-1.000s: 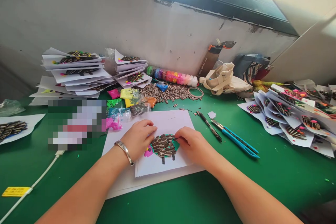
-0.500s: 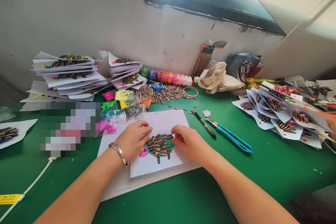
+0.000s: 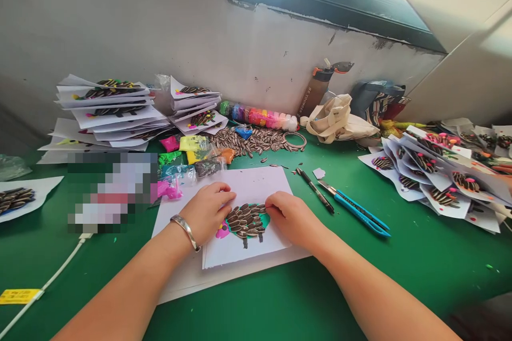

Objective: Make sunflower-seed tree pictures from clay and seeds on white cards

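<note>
A seed picture lies before me on a white sheet point(image 3: 240, 256). Its body is of striped sunflower seeds point(image 3: 245, 218) in overlapping rows on green clay point(image 3: 264, 220), with a pink head point(image 3: 222, 229) and two dark legs. Fingers loosely curved and thumb apart, my left hand point(image 3: 206, 213) rests on the paper beside the head and the left edge of the seeds. My right hand point(image 3: 294, 218) is pinched at the upper right edge of the body, its fingertips on the end of a sunflower seed there.
Loose sunflower seeds point(image 3: 256, 141) and bagged coloured clay point(image 3: 194, 148) lie behind the paper. To the right are a pen point(image 3: 316, 191) and a blue utility knife point(image 3: 356, 209). Stacked seed pictures point(image 3: 116, 112) stand left; more point(image 3: 432, 170) lie right. A bottle point(image 3: 316, 88) leans by the wall.
The whole view has shifted slightly. My right hand's fingers have drawn closer together at the upper right of the seeds; my left hand stays beside the head.
</note>
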The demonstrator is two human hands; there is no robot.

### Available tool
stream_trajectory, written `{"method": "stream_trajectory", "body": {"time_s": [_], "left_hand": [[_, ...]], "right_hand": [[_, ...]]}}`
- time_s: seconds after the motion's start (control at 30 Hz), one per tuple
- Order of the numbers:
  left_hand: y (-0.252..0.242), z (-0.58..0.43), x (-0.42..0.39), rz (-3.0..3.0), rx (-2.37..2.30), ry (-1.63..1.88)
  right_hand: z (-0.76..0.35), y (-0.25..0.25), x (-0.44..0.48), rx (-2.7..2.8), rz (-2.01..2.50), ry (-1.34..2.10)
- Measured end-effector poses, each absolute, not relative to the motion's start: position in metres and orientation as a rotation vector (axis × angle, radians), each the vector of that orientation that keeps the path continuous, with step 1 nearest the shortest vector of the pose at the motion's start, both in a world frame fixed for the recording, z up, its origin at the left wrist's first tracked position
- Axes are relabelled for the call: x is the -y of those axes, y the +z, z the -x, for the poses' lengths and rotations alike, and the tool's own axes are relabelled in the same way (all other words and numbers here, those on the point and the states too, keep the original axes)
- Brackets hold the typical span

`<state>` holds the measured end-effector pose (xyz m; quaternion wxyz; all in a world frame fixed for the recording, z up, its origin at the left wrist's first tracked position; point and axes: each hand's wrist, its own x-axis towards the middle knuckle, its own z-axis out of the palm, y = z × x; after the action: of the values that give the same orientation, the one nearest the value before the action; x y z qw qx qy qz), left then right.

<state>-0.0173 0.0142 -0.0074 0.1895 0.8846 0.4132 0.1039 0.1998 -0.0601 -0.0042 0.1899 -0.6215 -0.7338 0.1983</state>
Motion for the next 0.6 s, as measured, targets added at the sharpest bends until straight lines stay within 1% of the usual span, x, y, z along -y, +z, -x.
{"method": "stream_trajectory", "body": {"time_s": [0.23,0.4,0.6], "left_hand": [[-0.008,0.018,-0.014,-2.492,-1.151,0.341],[-0.008,0.018,-0.014,-2.499,-1.140,0.300],[-0.008,0.017,-0.013,-2.477,-1.151,0.294]], "right_hand": [[-0.209,-0.007,0.055,2.065,1.711,0.501],[-0.238,-0.002,0.014,1.967,1.845,0.209],[-0.242,-0.016,-0.037,2.015,1.930,0.066]]}}
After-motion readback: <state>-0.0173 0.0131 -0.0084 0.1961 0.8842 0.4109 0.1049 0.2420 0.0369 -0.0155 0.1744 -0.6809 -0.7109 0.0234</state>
